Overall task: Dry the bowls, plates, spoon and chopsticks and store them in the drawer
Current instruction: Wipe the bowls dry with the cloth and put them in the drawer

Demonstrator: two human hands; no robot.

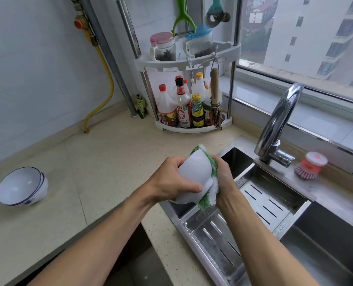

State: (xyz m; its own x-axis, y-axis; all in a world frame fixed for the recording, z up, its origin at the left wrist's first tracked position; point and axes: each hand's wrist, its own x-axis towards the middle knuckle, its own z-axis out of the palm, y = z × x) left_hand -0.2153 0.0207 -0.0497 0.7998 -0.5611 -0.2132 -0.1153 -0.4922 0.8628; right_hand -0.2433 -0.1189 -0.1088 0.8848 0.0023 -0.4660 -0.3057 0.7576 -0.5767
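A white bowl [194, 174] gets its wipe-down over the near-left corner of the sink [307, 230].

The left hand [171, 180] grips the bowl from its left side, fingers wrapped across the outer wall and the bowl tipped so its mouth faces right, into the green-and-white cloth [209, 182]. The right hand [225, 174] clutches that cloth and presses it against the bowl from the sink side; both forearms reach in from below, meeting at the bowl. Two stacked blue-rimmed bowls [22, 186] lie tilted on the desk [101, 157], well to the left of the sink and nearer the left hand, which looks best placed to set this bowl beside them. No drawer, plates, spoon or chopsticks show clearly.
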